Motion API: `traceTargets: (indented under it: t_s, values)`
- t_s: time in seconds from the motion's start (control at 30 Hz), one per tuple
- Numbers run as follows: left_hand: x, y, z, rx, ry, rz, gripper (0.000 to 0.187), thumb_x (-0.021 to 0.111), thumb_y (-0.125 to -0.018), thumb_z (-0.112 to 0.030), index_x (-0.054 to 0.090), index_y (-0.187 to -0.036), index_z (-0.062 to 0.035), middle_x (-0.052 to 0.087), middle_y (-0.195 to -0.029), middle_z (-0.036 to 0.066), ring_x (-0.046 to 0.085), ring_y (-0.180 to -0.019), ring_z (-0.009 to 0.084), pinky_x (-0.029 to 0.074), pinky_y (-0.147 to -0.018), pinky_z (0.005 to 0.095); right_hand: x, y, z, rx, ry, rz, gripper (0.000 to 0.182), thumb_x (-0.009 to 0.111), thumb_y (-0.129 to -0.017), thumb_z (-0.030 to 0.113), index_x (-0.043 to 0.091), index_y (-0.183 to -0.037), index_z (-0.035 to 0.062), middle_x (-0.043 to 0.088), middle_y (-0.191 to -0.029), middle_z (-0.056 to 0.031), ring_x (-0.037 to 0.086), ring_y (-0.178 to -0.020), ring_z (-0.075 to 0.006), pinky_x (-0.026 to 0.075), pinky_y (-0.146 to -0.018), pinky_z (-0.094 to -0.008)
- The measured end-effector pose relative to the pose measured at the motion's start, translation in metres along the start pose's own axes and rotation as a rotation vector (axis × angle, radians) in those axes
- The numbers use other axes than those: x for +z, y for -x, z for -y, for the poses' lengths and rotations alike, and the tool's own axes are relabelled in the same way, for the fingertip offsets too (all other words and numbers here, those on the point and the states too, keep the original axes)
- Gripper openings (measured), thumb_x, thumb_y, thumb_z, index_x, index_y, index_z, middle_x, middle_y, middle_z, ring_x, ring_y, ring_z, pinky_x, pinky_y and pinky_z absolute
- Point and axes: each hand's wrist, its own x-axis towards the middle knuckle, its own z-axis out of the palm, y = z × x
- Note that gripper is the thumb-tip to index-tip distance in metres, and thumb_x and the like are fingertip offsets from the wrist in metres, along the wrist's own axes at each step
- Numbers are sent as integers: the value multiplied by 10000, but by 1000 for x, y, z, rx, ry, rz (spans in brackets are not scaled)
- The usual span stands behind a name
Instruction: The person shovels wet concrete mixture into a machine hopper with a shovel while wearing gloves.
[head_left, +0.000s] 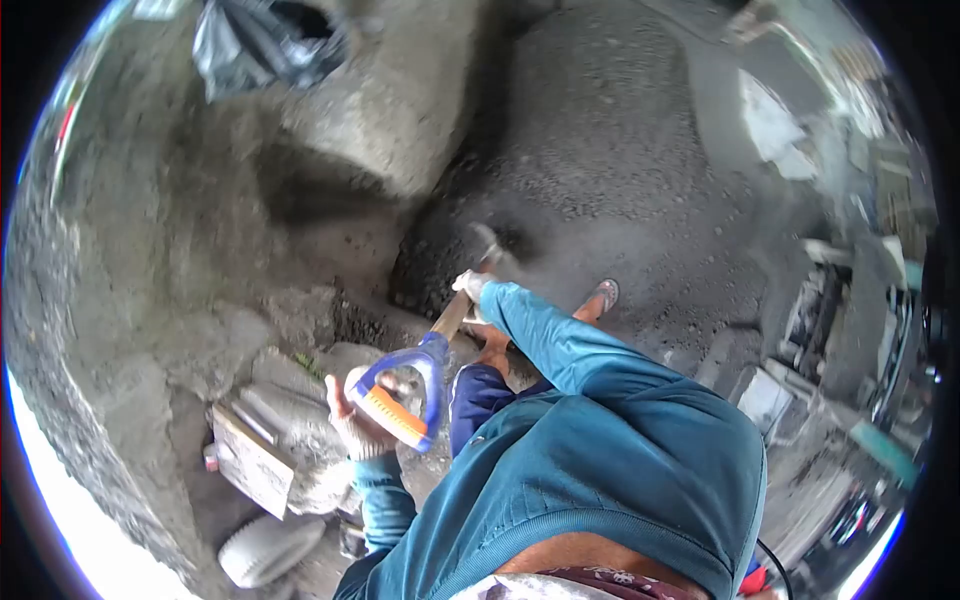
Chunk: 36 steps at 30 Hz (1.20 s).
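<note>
Well to the left of my grip, a board [253, 462] leans low beside rubble, with a pale tyre [268, 551] lying just nearer my body. Farther out, beyond the left hand, hangs or lies a dark plastic bag [262, 48]; I can't tell which from here.

My left hand [358, 420] is open, thumb stretched out and palm behind the blue-and-orange D-handle [396, 412], so its orange bar isn't wrapped by my fingers. The tool's wooden shaft [452, 316] runs from there, outward and to the right, into my right hand [470, 285], which I have clenched around it. Just past that grip, the tool's far end [488, 243] is blurred, and I can't make out its shape against the dark ground.

Right of the clenched hand, a sandalled foot [606, 295] stands on the dirt. Beyond it spreads dark gravel [610, 130]. Farthest right lie a white slab [768, 115] and, nearer me, a teal strip [884, 452] amid jumbled debris.
</note>
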Motion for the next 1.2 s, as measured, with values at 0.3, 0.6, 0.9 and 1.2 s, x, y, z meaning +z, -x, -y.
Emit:
traceTargets:
  t_s: [0.3, 0.6, 0.9, 1.2]
  values:
    - [53, -286, 261, -612, -329, 163, 89, 645, -797, -226, 627, -855, -161, 592, -823, 29, 585, -800, 268, 510, -765, 462, -226, 247, 20, -562, -208, 770, 291, 538, -931, 381, 578, -1059, 122, 623, -930, -59, 647, -917, -257, 556, -759, -420]
    - [313, -144, 417, -483, -417, 385, 88, 646, -774, -126, 563, -750, -110, 568, -682, 65, 572, -655, 267, 540, -808, 525, -571, 415, -172, -1369, -950, 50, 845, 533, -886, 667, 431, -1410, 12, 623, -1181, -185, 626, -1072, -313, 524, -932, -479]
    - [457, 60, 568, -917, -833, 965, 166, 649, -738, 3, 550, -825, -97, 578, -781, 65, 581, -638, 242, 535, -790, 522, -452, 365, -374, -1039, -1262, -666, 630, 651, -800, 4, 450, -1396, 15, 652, -914, -143, 637, -649, -201, 571, -559, -348]
    - [433, 208, 651, -1664, -1350, 1352, 105, 603, -855, -103, 552, -766, -126, 522, -688, 41, 549, -614, 241, 473, -763, 506, -208, 171, -266, -1096, -2498, -719, 320, 753, -655, 163, 656, -931, 32, 693, -893, -126, 679, -791, -278, 600, -734, -414]
